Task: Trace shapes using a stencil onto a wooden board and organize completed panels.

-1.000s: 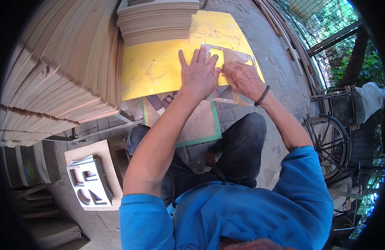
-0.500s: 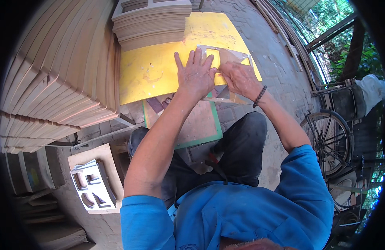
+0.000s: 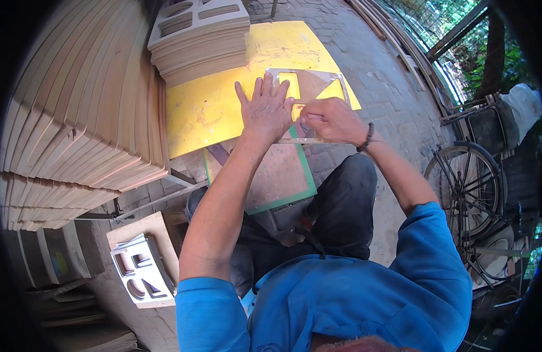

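Observation:
A thin brownish panel with cut-out shapes (image 3: pixel 313 82) lies on a yellow sheet (image 3: pixel 203 100), whose colour shows through a rectangular and a triangular opening. My left hand (image 3: pixel 267 112) is pressed flat on the panel's left part, fingers spread. Beside it, my right hand (image 3: pixel 329 119) is closed in a fist over the panel's near part, with a dark beaded bracelet at the wrist. Whatever the right fingers hold, if anything, is hidden. Below the yellow sheet, nearer my knees, is a board with a green border (image 3: pixel 282 182).
A stack of cut-out panels (image 3: pixel 200 44) stands on the yellow sheet's far left. Tall piles of wooden boards (image 3: pixel 83 100) rise along the left. White cut-out pieces (image 3: pixel 140 270) rest on a low board at lower left. A bicycle (image 3: pixel 464 190) stands at the right.
My right hand has drawn nearer to me and closed more, uncovering the triangular opening. My left hand stays flat on the panel. The whole view has shifted slightly.

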### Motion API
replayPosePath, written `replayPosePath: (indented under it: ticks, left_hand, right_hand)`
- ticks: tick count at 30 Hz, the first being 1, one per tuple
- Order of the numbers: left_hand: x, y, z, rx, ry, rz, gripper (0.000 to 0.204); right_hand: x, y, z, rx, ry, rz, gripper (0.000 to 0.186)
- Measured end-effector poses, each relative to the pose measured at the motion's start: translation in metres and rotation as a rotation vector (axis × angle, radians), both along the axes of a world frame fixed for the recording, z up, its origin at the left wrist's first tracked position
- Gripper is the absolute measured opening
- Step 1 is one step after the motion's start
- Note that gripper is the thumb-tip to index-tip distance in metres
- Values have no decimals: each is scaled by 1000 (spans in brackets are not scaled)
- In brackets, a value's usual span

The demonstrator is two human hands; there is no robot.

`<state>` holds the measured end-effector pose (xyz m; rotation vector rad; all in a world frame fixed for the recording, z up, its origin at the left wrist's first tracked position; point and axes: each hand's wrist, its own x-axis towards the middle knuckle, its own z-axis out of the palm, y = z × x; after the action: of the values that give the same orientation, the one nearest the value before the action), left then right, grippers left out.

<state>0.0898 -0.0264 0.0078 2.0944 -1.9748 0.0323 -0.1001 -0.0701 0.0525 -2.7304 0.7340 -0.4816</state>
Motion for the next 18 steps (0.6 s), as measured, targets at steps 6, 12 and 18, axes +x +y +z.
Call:
replayPosePath:
  ticks: [6,12,18]
  left_hand:
    - [-2,3,3,-270,-30,-136,49]
    - [0,-8,0,-225,-92,-313,43]
    - [1,-9,1,-219,-82,-406,36]
  right_hand:
    - [-69,60,30,690,-457,-319,23]
    - [-129,77,14,739,-581,-699,22]
    - [-136,48,-15,137,-493,-596,20]
